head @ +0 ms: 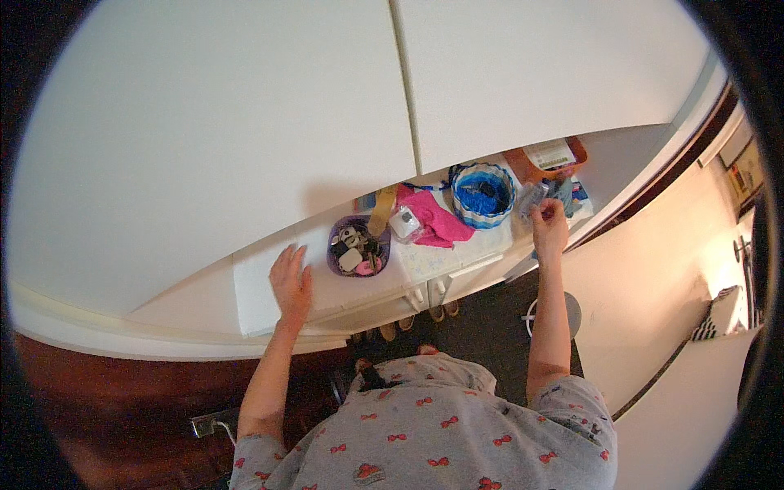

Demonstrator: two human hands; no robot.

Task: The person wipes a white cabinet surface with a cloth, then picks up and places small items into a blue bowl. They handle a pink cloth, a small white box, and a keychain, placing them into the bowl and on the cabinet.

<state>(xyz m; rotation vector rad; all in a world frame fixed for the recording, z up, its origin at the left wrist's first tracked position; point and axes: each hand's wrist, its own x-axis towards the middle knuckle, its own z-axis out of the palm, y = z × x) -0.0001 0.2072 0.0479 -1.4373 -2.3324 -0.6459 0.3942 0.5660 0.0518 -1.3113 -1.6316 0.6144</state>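
Note:
My left hand [291,286] rests at the left part of a white shelf [260,303], fingers a little apart and holding nothing. To its right stands a purple basket [331,263] full of small items. Beside that lie a bright pink cloth [436,222] and a white object in clear plastic wrap [405,223]. A blue and white round basket [511,214] with blue contents stands farther right. At the right end my right hand [549,223] has thumb and fingertips pinched at a clear plastic item [534,197]; whether it grips this is hard to see.
Behind my right hand is an orange container [582,153] with a white printed card. Large white cabinet doors [275,122] overhang the shelf. White drawers or doors with handles [418,295] are below its front edge. Shoes [388,331] stand on the dark floor.

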